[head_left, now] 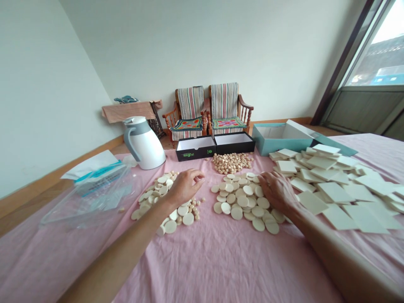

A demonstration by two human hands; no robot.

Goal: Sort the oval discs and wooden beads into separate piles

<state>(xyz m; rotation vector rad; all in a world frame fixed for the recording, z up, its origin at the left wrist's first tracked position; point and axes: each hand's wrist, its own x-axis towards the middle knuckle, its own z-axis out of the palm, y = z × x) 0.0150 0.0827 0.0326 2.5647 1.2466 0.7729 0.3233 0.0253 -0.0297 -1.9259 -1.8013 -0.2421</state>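
My left hand (187,185) hovers over the right side of a mixed pile of pale wooden discs (171,227) and small wooden beads (196,212). Its fingers are curled together; whether something small is between them is hidden. My right hand (277,188) reaches to the right edge of a second pile of round wooden discs (243,201), fingers bent down against it. Their tips are hidden, so I cannot tell whether they grip a disc. Behind that pile lies a heap of small wooden beads (232,163). Square wooden tiles (336,192) are heaped just right of my right hand.
Two black boxes with white insides, a left one (195,153) and a right one (235,147), stand behind the beads. A light blue box (280,145) is beside them. A white-and-grey jug (147,145) and clear plastic bags (91,198) occupy the left of the pink cloth (202,269).
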